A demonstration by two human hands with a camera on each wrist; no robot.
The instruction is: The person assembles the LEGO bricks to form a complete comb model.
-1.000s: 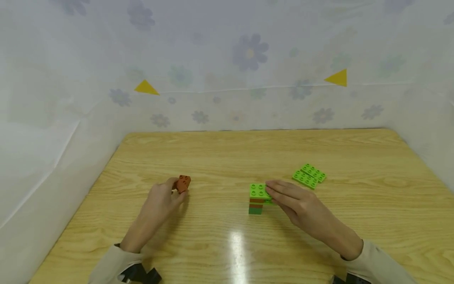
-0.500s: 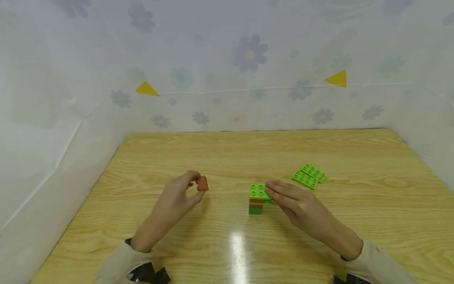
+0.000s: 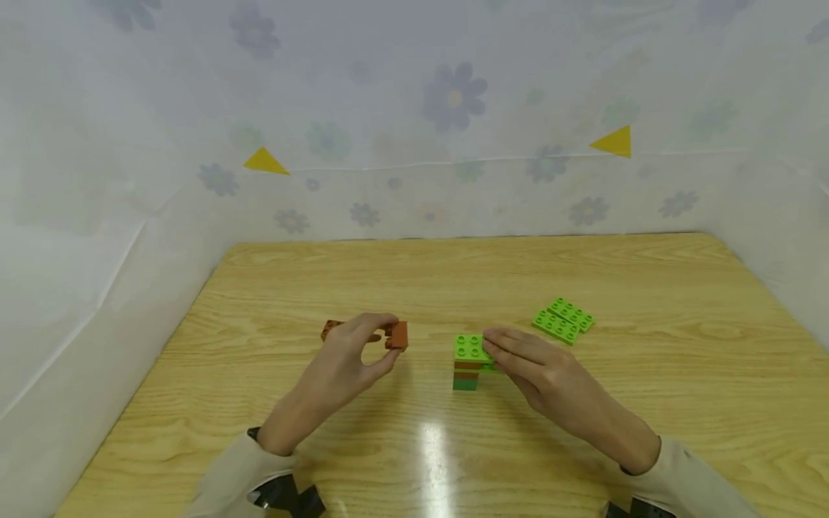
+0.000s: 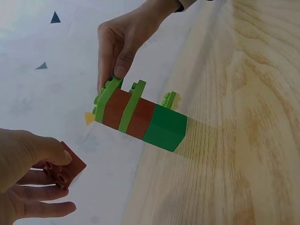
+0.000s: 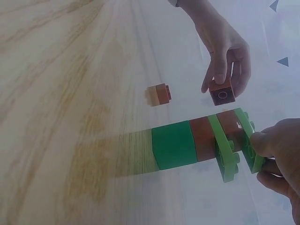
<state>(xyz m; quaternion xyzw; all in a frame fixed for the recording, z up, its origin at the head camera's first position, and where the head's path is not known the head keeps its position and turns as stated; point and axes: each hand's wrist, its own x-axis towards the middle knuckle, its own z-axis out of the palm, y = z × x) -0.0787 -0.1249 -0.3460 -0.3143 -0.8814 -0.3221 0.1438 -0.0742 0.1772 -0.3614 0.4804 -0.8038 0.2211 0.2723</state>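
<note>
My left hand (image 3: pixel 340 367) pinches a reddish-brown toy brick (image 3: pixel 399 336) between thumb and fingers, above the table and left of a stack. The brick is turned on its side, studs toward the palm in the left wrist view; its hollow underside (image 5: pixel 221 93) shows in the right wrist view. The stack stands upright: a dark green brick (image 5: pixel 173 145) at the bottom, then a brown brick (image 5: pixel 203 138), a light green plate (image 5: pixel 224 150), another brown brick (image 5: pixel 229 123) and a top light green plate (image 3: pixel 469 347). My right hand (image 3: pixel 557 374) pinches that top plate's overhanging right end.
Another brown brick (image 3: pixel 332 328) lies on the wooden table (image 3: pixel 414 280) behind my left hand, partly hidden by it. Two light green plates (image 3: pixel 563 320) lie side by side at the back right. A white flowered cloth (image 3: pixel 401 108) hangs behind the table.
My left hand has lifted the brown brick, turned it on its side and carried it right toward the stack, uncovering the other brown brick. My right hand has stayed on the stack.
</note>
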